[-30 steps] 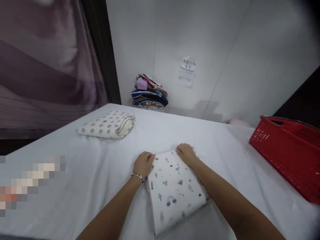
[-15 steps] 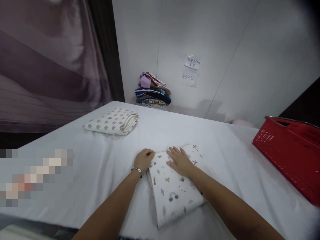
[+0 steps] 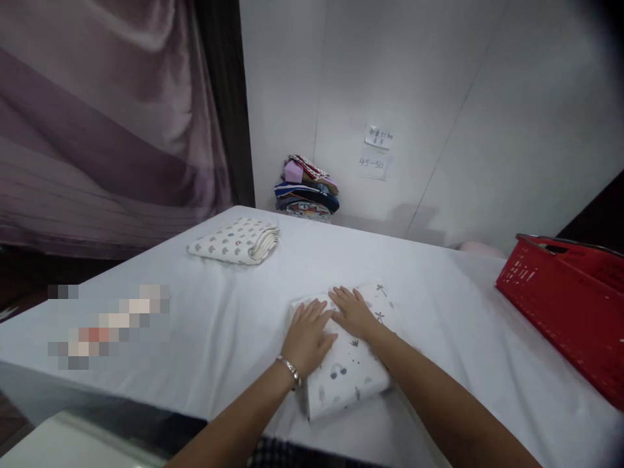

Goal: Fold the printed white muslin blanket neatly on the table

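Observation:
A folded white cloth (image 3: 341, 380) printed with small rainbows, plants and palm trees lies on the white-covered table (image 3: 234, 364) in front of me. My left hand (image 3: 308, 338), with a silver bracelet at the wrist, lies flat on the cloth's left part, fingers spread. My right hand (image 3: 355, 314) rests palm down on its upper middle, fingers also apart. The two hands are close together near the cloth's far edge, and they and the forearms cover part of it. Farther back on the left lies another folded white cloth (image 3: 234, 242) with grey motifs, untouched.
A red plastic basket (image 3: 565, 305) with a metal handle stands at the table's right edge. Beyond the far edge is a stack of folded fabrics (image 3: 307, 188) by the wall. Paper notes (image 3: 374, 162) hang there. A pinkish curtain (image 3: 107, 130) hangs at left; a blurred patch covers the left tabletop.
My left hand has moved from the cloth's left edge onto its top and opened out flat. My right hand stays pressed on the cloth. The view has shifted slightly.

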{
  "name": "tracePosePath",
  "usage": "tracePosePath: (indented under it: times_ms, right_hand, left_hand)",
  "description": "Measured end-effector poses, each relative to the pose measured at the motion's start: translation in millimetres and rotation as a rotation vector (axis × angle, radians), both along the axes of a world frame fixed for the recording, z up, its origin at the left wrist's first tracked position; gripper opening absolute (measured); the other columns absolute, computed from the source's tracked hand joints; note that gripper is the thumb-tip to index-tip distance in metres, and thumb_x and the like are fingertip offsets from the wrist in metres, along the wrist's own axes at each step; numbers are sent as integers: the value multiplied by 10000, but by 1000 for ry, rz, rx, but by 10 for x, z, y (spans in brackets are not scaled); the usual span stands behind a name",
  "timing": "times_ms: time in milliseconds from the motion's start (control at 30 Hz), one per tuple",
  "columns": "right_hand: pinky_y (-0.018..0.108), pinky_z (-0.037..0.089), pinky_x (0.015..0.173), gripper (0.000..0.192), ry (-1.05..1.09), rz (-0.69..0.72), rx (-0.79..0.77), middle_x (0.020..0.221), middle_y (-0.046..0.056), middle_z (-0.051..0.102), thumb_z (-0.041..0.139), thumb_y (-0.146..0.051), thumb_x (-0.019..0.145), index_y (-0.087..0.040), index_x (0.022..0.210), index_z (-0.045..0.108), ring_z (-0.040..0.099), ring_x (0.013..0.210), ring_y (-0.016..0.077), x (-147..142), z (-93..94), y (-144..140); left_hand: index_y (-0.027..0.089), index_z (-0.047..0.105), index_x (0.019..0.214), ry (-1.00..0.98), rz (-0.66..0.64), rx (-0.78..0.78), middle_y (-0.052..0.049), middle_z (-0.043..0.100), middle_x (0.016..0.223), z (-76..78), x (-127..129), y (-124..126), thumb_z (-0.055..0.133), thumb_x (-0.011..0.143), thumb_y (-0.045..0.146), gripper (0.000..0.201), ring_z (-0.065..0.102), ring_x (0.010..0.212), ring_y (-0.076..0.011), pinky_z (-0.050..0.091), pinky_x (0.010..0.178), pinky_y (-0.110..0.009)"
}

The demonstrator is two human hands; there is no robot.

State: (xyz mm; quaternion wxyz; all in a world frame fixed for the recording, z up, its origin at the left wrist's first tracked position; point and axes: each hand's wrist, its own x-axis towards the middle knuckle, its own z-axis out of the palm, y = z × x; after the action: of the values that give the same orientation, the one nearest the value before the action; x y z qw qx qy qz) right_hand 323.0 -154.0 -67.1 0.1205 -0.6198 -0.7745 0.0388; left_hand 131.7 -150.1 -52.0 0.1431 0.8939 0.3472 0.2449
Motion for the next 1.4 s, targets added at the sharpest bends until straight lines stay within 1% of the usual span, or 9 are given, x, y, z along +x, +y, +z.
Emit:
tracePosePath:
  times_ms: [167,300,433,600,733,900,1067,1200,1400]
  right_hand:
    - [458,115,1057,578,-12,-10,-51,1435,71,204,255,-544,875,-238,1365,280,143,1329,223,113,25,-3]
    - [509,89,1038,593,-69,-202,-60,1438,80,194,258,-578,857,-246,1343,327,125,1327,269,528,1,-172]
    - [501,222,992,592,-48,-409,-107,1406,99,276,247,-567,861,-251,1360,286,236,1293,274,942,-98,-390]
    - [428,312,951,597,-3,-445,-105,1348,117,371,251,-558,860,-243,1368,270,311,1259,258,1006,-162,-447]
    - [433,308,952,592,1,-446,-129,1336,126,384,269,-538,865,-227,1368,270,318,1252,261,977,-120,-416]
    - [541,140,1013,544,-67,-492,-58,1404,130,264,333,-499,860,-204,1315,376,180,1301,322,716,77,-465]
    - [445,82,1067,590,139,-79,-182,1457,43,133,196,-567,872,-255,1368,267,90,1335,230,-48,305,-639]
    - [469,16,1064,635,191,120,-246,1462,39,96,215,-616,847,-265,1376,236,35,1341,235,-474,289,-756]
    - [483,-15,1059,598,134,127,-224,1463,47,78,215,-553,877,-241,1388,206,16,1340,242,-525,200,-781]
  left_hand:
    - [199,420,1284,194,34,-110,-90,274,1418,-194,38,0,401,799,517,581,161,1327,-252,122,1075,-484]
    - [196,419,1287,184,22,-101,-83,279,1415,-213,9,45,389,800,532,592,169,1326,-243,130,1080,-471]
    - [208,467,1240,93,30,-55,-61,353,1384,-243,-9,46,388,824,480,504,245,1303,-215,159,1080,-445]
    - [164,547,1128,-105,313,13,-99,490,1267,-252,-82,306,442,803,370,399,380,1216,-233,295,1018,-417]
    - [150,595,990,-132,450,-108,-95,594,1076,-201,-154,544,500,740,364,343,512,1050,-228,388,930,-367]
    - [177,596,871,-187,427,-181,-59,601,996,-163,-173,593,526,705,341,243,542,953,-196,411,871,-321]
    - [188,582,839,-174,508,-280,-53,591,1012,-176,-194,630,549,685,376,245,529,967,-198,388,878,-311]
    - [181,562,769,-204,506,-341,-61,598,1031,-202,-231,722,586,650,366,221,538,968,-207,394,854,-311]
    - [191,518,717,-302,416,-421,-6,635,830,-147,-192,832,538,698,392,203,568,755,-149,419,683,-256]
